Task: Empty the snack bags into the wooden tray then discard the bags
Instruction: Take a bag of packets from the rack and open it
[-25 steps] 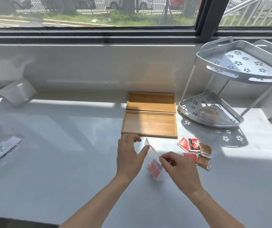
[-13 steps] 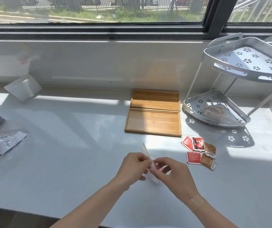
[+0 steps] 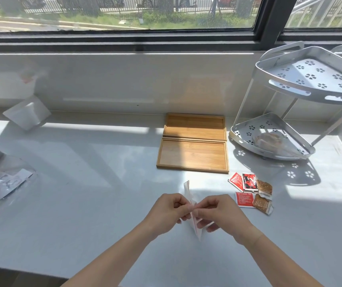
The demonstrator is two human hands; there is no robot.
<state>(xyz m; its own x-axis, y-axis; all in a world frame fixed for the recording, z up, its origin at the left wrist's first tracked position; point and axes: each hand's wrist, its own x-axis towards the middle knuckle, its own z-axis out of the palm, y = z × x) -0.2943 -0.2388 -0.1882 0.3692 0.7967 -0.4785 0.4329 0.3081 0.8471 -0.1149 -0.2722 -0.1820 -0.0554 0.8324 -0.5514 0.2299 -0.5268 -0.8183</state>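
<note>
Near the front edge of the table (image 3: 83, 204), I have both hands on one small snack bag (image 3: 188, 195), held upright in the air between them: the left hand (image 3: 166, 212) pinches its near edge with thumb and curled fingers (image 3: 178, 204), and the right hand (image 3: 219, 212) pinches the same edge from the other side, fingertips almost touching. The wooden tray (image 3: 193, 168) lies well beyond the hands with nothing in it, a second one (image 3: 195, 116) directly behind it; four more packets (image 3: 251, 191) lie in a loose cluster to the right. My worry is the tear itself: if I pull hard with the bag this far from the tray, it could split suddenly and scatter its contents on the table, or the thin film could slip from my grip. I judge it safer to open it over the tray. Compared with half a second ago, the hands have closed tighter together on the bag, and the bag stands a little higher; a second ago the left hand was flat and the bag leaned against it.
</note>
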